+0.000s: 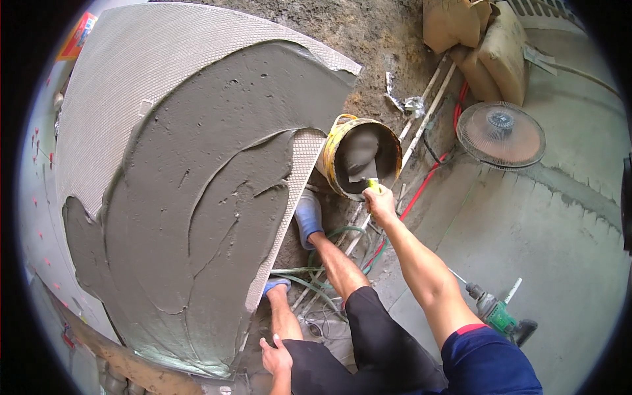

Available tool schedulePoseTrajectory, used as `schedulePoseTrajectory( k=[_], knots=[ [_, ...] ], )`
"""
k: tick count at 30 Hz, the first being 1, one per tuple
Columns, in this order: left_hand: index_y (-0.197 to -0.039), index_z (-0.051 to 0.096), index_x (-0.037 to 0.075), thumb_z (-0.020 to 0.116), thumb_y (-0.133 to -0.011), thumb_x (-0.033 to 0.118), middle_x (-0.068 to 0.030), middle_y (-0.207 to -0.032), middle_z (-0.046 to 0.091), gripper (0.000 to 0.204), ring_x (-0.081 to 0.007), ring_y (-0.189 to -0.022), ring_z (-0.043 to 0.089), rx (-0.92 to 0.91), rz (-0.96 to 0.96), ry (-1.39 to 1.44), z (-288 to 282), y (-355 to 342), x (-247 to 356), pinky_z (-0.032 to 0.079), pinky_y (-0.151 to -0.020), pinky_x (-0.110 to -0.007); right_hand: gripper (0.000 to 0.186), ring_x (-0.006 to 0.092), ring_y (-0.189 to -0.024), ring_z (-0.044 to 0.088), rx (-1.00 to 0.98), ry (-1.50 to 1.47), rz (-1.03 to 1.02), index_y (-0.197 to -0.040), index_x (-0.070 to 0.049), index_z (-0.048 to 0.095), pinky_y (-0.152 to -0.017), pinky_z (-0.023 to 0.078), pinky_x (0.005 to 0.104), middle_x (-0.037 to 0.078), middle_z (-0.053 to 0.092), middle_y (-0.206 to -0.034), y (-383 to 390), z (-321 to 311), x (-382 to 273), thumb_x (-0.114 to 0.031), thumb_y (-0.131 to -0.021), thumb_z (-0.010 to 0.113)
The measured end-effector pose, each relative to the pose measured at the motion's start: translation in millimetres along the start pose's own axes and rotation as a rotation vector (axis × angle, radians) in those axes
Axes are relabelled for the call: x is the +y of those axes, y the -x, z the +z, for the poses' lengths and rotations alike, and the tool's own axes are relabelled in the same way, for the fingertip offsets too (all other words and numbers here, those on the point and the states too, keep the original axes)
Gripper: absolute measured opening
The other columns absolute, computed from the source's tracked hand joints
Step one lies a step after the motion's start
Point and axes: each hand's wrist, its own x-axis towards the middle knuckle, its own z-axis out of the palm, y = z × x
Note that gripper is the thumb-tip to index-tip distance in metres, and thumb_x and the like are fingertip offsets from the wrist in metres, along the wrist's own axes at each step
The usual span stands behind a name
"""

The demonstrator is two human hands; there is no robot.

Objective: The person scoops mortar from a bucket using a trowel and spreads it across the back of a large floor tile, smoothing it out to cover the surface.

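My right hand (380, 203) is closed around the yellow-green handle of a trowel (373, 183). The trowel's blade reaches into a yellow, mortar-smeared bucket (325, 159), where a grey mound of mortar (361, 148) sits. To the left lies a large tile (108, 108), its pale ribbed back facing up. A thick grey layer of mortar (204, 178) covers much of it, with ridges and trowel marks; bare ribbing shows along the upper left and the right edge. My left hand (276, 357) holds nothing, thumb apart from the fingers, beside my knee near the tile's lower right corner.
A fan guard with blades (501, 135) stands at the right. Brown paper sacks (494, 52) are piled at the top right. A green power drill (497, 313) lies on the concrete floor. Pipes (421, 125), a red hose (421, 191) and green hoses (309, 280) run by my feet.
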Motion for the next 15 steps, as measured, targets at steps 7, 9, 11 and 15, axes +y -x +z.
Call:
schedulePoseTrajectory(
  k=[7,9,11,15],
  knots=[
    [-0.136,0.041,0.002,0.046,-0.096,0.05,-0.027,-0.118,0.062,0.062,-0.0425,-0.107,0.06,0.015,0.02,0.001,-0.7,-2.7,-2.5,0.046,-0.092,-0.048,0.012,0.0088,-0.047,0.047,0.002,-0.043,-0.121,-0.078,-0.005,0.056,-0.043,0.037,0.0255,0.0,0.053,-0.059,13.0,-22.8,18.3,-0.012,-0.083,0.064],
    [-0.135,0.041,0.002,0.046,-0.096,0.05,-0.027,-0.118,0.062,0.061,-0.0422,-0.107,0.06,-0.001,0.003,-0.017,-5.3,-3.2,-1.8,0.046,-0.092,-0.048,0.012,0.0084,-0.048,0.048,0.051,-0.072,-0.138,-0.08,-0.005,0.056,-0.043,0.037,0.0254,0.0,0.054,-0.061,21.5,-20.4,21.6,-0.012,-0.083,0.064],
    [-0.136,0.041,0.002,0.046,-0.096,0.05,-0.0267,-0.119,0.061,0.062,-0.0418,-0.108,0.06,-0.012,0.0,-0.008,-7.4,-3.6,-2.7,0.046,-0.093,-0.048,0.011,0.0082,-0.047,0.047,0.07,-0.103,-0.124,-0.079,-0.005,0.056,-0.043,0.037,0.0253,-0.001,0.053,-0.061,33.8,-21.1,23.8,-0.012,-0.082,0.064],
    [-0.137,0.04,0.002,0.046,-0.096,0.05,-0.0259,-0.122,0.06,0.064,-0.0404,-0.112,0.059,-0.002,0.001,0.017,-6.1,-6.7,-10.2,0.045,-0.096,-0.046,0.011,0.0076,-0.047,0.046,0.089,-0.099,-0.111,-0.078,-0.006,0.055,-0.043,0.037,0.0247,-0.002,0.05,-0.059,62.4,-36.9,15.0,-0.012,-0.082,0.064]
  ],
)
